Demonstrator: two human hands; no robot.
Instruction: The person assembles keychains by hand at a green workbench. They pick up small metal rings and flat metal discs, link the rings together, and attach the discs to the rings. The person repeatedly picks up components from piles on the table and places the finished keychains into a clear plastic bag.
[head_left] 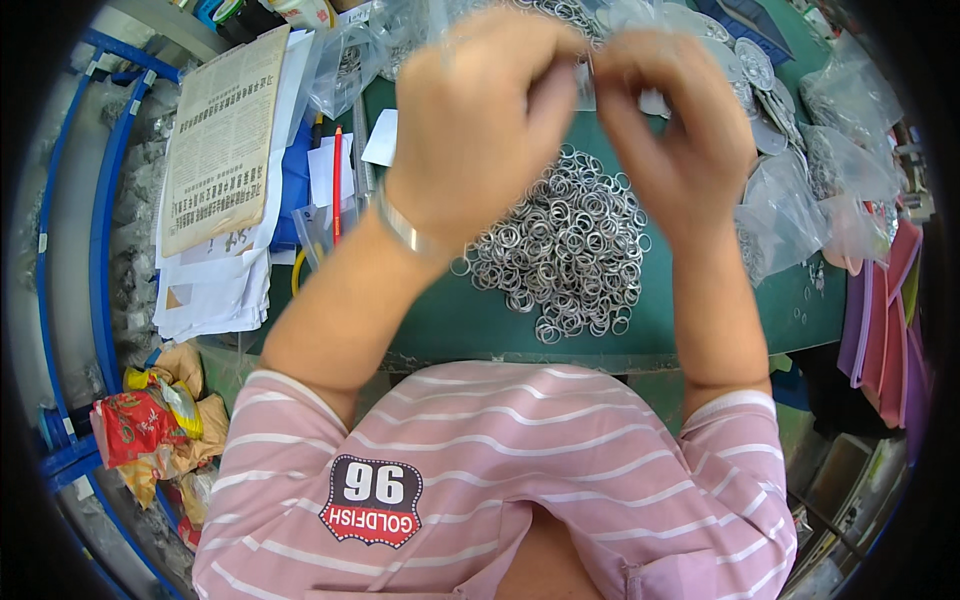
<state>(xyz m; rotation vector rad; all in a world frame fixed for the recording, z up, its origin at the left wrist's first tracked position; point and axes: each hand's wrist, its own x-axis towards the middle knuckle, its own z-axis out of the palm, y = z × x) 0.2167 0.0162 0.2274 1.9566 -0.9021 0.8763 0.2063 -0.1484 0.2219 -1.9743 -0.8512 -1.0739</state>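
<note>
While rings (570, 245) lie heaped on green tabletop (435, 322) | fingers (548, 112) blurred, cannot tell if pinching | blue shelving (103, 220) at left

Head-worn fisheye — facing down, close over the green table (445, 322).

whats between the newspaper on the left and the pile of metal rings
In the head view, a white slip of paper, a red pencil and the left wrist, which wears a silver band.
</note>
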